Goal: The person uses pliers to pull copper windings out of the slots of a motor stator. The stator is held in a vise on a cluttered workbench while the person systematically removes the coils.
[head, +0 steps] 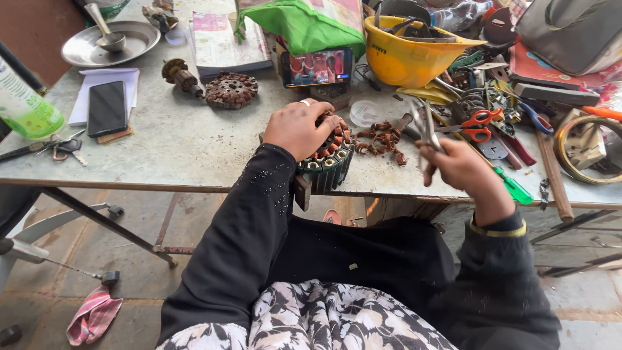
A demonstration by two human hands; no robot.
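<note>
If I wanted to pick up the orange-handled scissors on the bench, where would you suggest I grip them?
Probably by the orange handle loops, coming from above. The scissors lie flat atop the tool pile with the loops uppermost and exposed, while their blades run back into the clutter.

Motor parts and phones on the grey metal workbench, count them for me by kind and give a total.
Round wound motor stator with copper coils, under the left hand: 1
Rusty round toothed motor core: 1
Rusty motor rotor on a shaft: 1
Phones, a dark one lying flat and a lit one propped up: 2
Total: 5
</note>
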